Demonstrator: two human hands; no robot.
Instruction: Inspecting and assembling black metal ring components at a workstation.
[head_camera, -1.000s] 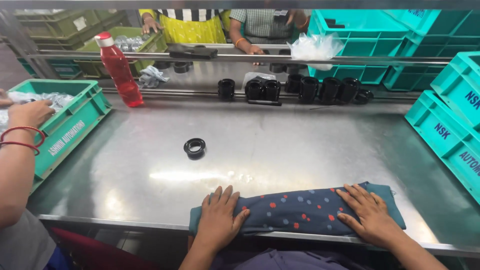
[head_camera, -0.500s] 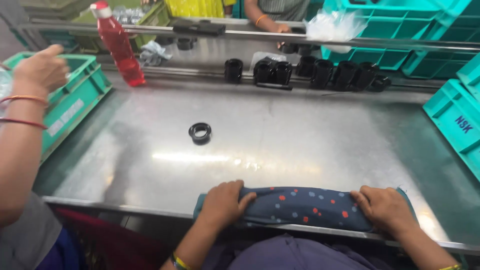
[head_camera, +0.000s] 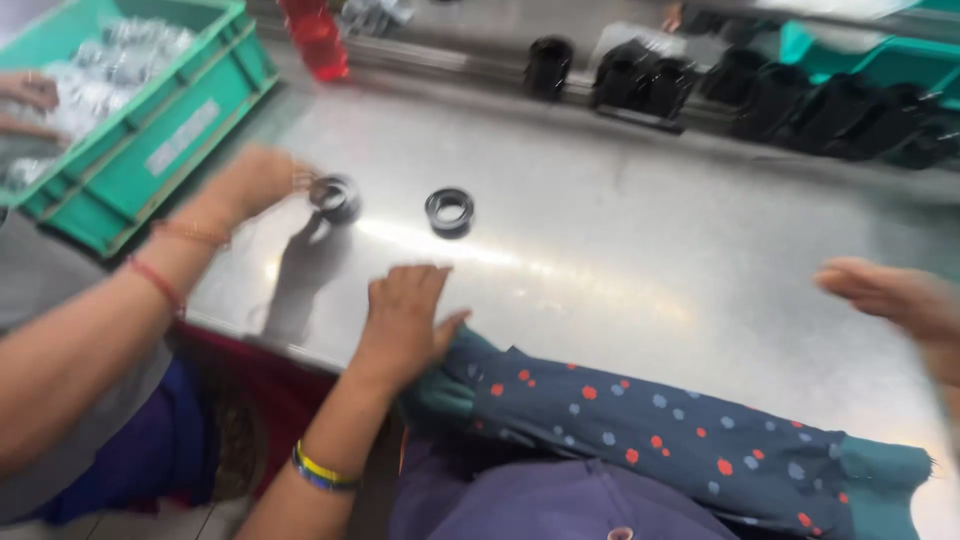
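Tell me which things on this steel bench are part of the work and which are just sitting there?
In hand:
- black ring on the table, nearest the left hand
- second ring, held by a co-worker's hand
- dotted cloth under the left hand

Lying about:
- red bottle
- green crate
- black parts along the back
- right hand holds nothing

The table (head_camera: 640, 270) is seen to be brushed sheet metal, smooth and softly glossy, with a bright glare streak; the dark ring (head_camera: 449, 211) on it is finished in shiny black, as is the second ring (head_camera: 335, 196); the dotted pad (head_camera: 650, 430) at the edge is made of matt woven cloth; the green crate (head_camera: 150, 150) is moulded plastic, faintly sheened; the red bottle (head_camera: 316, 38) appears as translucent plastic.
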